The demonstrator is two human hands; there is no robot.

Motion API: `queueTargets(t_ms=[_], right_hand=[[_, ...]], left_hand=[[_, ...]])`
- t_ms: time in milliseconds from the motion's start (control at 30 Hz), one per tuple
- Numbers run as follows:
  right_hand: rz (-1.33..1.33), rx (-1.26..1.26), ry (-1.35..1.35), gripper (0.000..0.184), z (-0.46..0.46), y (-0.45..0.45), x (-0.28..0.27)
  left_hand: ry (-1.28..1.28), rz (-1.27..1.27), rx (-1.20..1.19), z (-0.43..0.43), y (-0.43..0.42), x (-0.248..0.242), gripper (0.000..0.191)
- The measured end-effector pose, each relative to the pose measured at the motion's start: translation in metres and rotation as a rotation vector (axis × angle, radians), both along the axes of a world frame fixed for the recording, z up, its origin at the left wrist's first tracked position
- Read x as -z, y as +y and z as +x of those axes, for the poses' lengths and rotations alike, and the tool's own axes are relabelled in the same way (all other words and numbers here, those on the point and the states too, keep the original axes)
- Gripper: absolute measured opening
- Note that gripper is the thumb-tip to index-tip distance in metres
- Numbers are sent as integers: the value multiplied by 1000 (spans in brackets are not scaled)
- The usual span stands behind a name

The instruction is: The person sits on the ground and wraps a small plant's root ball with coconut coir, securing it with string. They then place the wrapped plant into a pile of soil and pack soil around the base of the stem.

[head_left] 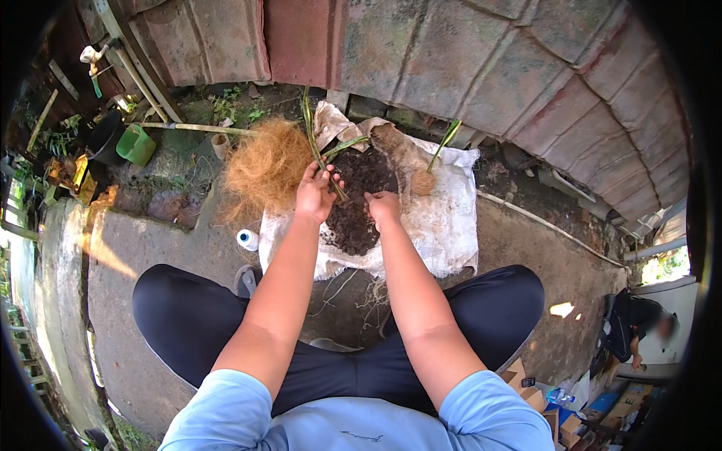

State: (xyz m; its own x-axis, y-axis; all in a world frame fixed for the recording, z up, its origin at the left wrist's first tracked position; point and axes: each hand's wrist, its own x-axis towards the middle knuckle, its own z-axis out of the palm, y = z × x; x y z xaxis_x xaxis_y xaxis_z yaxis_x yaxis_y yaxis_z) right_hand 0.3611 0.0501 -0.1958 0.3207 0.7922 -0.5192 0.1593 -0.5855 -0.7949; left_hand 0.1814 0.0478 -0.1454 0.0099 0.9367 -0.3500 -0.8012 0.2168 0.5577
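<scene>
My left hand [317, 194] holds a snake plant cutting [315, 132] with long yellow-edged leaves, its base tilted down over a heap of dark soil [355, 225]. My right hand [382, 207] is at the soil's right side, fingertips drawn together; whether they pinch anything cannot be told. The soil lies on a white woven sack [445, 231]. A small plant with its base wrapped in a brown fibre ball [423, 183] rests on the sack's right part. Loose coconut fibre [265, 163] is piled at the left, and a spool of thread [247, 240] is beside the sack's left edge.
A green plastic container [136, 145] and a black bucket [105, 138] stand at the upper left, near a tap [91, 55]. Roof tiles [440, 51] span the top. A long thin pipe [541, 222] lies at the right. Another person [634, 327] bends near cardboard boxes [569, 431] at the lower right.
</scene>
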Motion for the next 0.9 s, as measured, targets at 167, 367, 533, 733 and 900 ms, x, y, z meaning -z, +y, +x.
queueTargets(t_ms=[167,367,533,733,900], right_hand=[[18,22,-3,20,6,-7,-4],[97,99,476,21,7,-3,-14],[219,-10,626,23,6,0,-46],[341,-116,496,17,0,2,-65],[344,-168,435,13,-6,6,-76]], left_hand=[[-16,41,19,3,1,-7,37],[-53,71,23,0,4,-11,39],[-64,92,-1,-7,10,-19,39],[-56,137,-24,-11,16,-31,34],[-69,165,-7,-17,20,-37,34]])
